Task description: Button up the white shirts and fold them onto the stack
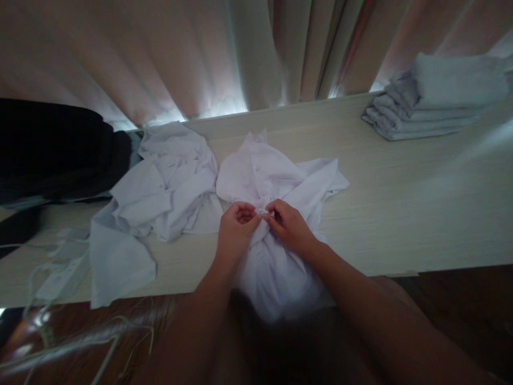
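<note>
A white shirt [276, 166] lies in front of me, partly on the pale table and partly hanging over its near edge. My left hand [238, 222] pinches the gathered front of the shirt between thumb and fingers. Close beside it, my right hand [290, 224] pinches the same strip of cloth, fingertips nearly meeting the left ones. Whether a button sits between them I cannot make out. To the left, touching or nearly touching this shirt, lies a crumpled heap of white garments [172, 182], one part hanging over the table edge.
A folded stack of light cloth [444, 99] rests at the back right of the table [401, 214]. Dark folded clothes [52, 149] are piled at the left. A white power strip [64, 275] with cables lies at the front left. Curtains [192, 53] hang behind.
</note>
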The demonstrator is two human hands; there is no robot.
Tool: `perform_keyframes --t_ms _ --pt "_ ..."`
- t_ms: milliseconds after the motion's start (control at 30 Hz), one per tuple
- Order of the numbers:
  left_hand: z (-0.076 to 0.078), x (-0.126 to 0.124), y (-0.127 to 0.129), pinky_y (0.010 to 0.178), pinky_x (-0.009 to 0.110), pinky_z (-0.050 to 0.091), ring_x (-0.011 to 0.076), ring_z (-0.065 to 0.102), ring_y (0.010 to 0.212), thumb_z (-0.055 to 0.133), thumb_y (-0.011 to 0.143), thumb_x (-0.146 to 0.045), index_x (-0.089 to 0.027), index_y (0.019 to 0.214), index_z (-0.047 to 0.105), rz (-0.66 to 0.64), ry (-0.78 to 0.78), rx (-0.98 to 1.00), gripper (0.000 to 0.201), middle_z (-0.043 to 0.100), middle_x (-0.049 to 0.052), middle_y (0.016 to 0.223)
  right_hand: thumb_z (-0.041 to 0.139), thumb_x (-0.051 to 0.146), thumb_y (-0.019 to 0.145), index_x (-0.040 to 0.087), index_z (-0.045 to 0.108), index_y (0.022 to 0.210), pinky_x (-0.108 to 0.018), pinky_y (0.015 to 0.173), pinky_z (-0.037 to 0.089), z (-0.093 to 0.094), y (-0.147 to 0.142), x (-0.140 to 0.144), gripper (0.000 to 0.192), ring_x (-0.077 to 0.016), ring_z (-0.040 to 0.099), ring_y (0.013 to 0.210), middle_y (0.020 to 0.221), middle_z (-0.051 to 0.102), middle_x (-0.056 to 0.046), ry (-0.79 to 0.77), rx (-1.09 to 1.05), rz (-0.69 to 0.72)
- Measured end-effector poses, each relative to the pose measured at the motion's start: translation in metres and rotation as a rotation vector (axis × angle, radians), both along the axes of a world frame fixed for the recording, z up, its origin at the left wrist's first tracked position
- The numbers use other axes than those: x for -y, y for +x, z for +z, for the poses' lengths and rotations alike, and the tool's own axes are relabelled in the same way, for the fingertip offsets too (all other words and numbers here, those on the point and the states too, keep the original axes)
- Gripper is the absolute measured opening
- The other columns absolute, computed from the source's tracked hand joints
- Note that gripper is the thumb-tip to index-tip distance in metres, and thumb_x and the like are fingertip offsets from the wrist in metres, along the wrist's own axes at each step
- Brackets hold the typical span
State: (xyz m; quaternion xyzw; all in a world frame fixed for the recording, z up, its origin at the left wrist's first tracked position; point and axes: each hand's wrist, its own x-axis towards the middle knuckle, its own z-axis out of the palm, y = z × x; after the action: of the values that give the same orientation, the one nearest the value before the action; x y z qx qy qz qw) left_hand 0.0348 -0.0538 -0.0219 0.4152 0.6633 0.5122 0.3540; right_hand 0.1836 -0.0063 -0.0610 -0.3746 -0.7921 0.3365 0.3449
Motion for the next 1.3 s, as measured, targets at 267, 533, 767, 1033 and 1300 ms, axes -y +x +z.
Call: perform_keyframes --t_ms 267,533,767,1033,1300 --pt "0.005 0.0 0.003 0.067 0.026 0.054 0.0139 0.063 0.067 0.076 0.067 -0.014 -0.019 0.072 0.065 -0.152 0.06 -0.11 0.013 0.068 0.001 0.072 0.054 0.017 0.088 0.02 0.058 0.089 -0.029 0.07 0.039 -0.002 0.002 -0.002 0.005 -0.0168 0.052 0.073 0.081 0.058 -0.001 -0.068 -0.013 0.009" --pt "-0.004 -0.005 -0.013 0.071 0.03 0.055 0.0198 0.07 0.079 0.071 0.079 -0.028 -0.019 0.091 0.078 -0.254 0.003 -0.088 0.017 0.077 0.007 0.089 0.059 0.034 0.09 0.021 0.062 0.089 -0.027 0.064 0.04 -0.004 0.004 -0.009 0.014 -0.0151 0.052 0.068 0.076 0.058 0.002 -0.32 -0.281 0.045" --pt "-0.003 -0.003 -0.018 0.071 0.026 0.055 0.018 0.069 0.081 0.067 0.081 -0.025 -0.022 0.086 0.078 -0.294 0.096 -0.255 0.013 0.076 0.005 0.09 0.063 0.036 0.088 0.021 0.062 0.09 -0.027 0.064 0.042 -0.007 0.004 -0.009 0.015 -0.0146 0.051 0.068 0.075 0.057 0.002 -0.356 -0.337 0.048" --pt "0.0 -0.005 -0.021 0.07 0.025 0.055 0.0174 0.068 0.079 0.066 0.081 -0.022 -0.021 0.082 0.077 -0.318 0.085 -0.25 0.011 0.075 0.004 0.085 0.062 0.037 0.09 0.022 0.059 0.091 -0.027 0.067 0.042 -0.003 0.004 -0.007 0.016 -0.0146 0.049 0.07 0.077 0.053 0.002 -0.341 -0.401 0.054" --pt "0.002 -0.001 -0.018 0.073 0.027 0.058 0.0181 0.069 0.082 0.069 0.078 -0.022 -0.021 0.089 0.076 -0.374 0.096 -0.186 0.013 0.075 0.007 0.089 0.065 0.035 0.087 0.022 0.059 0.09 -0.028 0.069 0.042 0.001 0.003 -0.005 0.015 -0.0153 0.051 0.072 0.078 0.055 0.002 -0.364 -0.442 0.037"
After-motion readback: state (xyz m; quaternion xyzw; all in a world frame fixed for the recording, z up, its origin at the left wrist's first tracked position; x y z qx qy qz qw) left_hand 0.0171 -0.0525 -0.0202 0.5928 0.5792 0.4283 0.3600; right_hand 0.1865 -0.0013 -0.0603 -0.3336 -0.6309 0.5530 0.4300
